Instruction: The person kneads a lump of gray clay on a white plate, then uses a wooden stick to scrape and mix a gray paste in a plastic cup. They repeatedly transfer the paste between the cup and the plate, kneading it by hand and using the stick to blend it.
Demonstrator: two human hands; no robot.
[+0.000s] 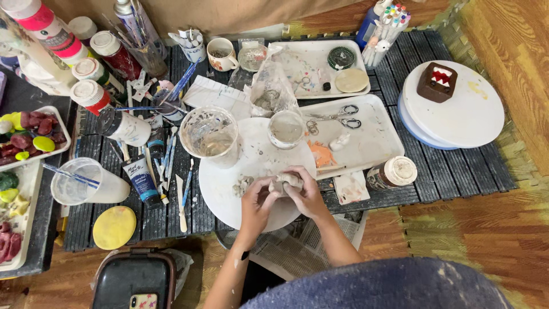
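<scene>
**A:** What do you have at frame centre?

**B:** I see both hands on one lump of grey clay (287,182), just below centre. Left hand (258,201) is curled around its left side, right hand (309,194) is cupped over its right side and top. Both are closed on it, fingers tight, no gap visible.

**A:** Where's the lump sitting?

**B:** Over the near right part of a round white board (229,189) on the dark slatted table (446,171). I can't tell whether it touches the board or is held just above it. Small clay crumbs (241,185) lie on the board just left of the left hand.

**A:** What's around it?

**B:** Clear plastic cup (210,136) and a small cup of cloudy water (286,129) at the far edge of the board. White tray (377,143) to the right, carrying scissors (337,115) and an orange figure (321,154). Jar with a pale lid (394,173) just below that tray. Blue paint tube (140,182) and modelling tools (184,194) lie left of the board. White turntable (463,114) at upper right, with a brown block figure (437,81) on it.
</scene>
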